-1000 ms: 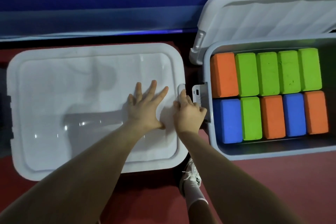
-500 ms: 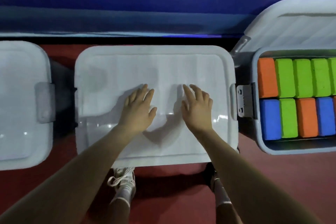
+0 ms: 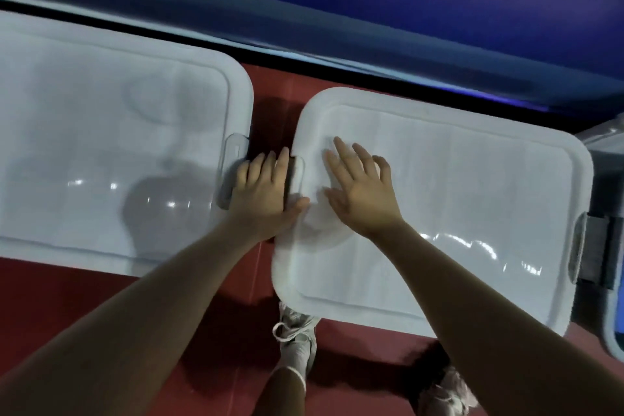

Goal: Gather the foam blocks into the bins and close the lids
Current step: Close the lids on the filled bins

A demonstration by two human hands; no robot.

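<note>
The left hand (image 3: pixel 261 194) is reaching down into the gap between two pale grey plastic storage bins, its fingers curling over the translucent latch (image 3: pixel 297 176) on the left edge of the right-hand bin's white lid (image 3: pixel 456 196), with the thumb lying on the lid's rim; whether the fingers are actually gripping the latch cannot be told. The right hand (image 3: pixel 363 192) is lying flat on that same lid near its left end, just beside the left hand, fingers straight and spread, holding nothing. The lid is sitting down on its bin, and a second latch (image 3: pixel 575 252) is showing on its right edge. The foam blocks are hidden under the lids.

To the left, the other closed lid (image 3: pixel 111 152) is lying flat on its bin, its own clear latch (image 3: pixel 231 172) sitting just behind the left hand's knuckles.

Both bins are standing on a dark red floor (image 3: pixel 236 331), close to a blue wall (image 3: pixel 371 3) with a pale strip along its base. At the far right edge, part of a third grey bin (image 3: pixel 607 186) is showing. Below the right-hand bin, two light lace-up sneakers, one (image 3: pixel 297 338) between the forearms and one (image 3: pixel 445 395) near the bottom edge, are resting on the floor.
</note>
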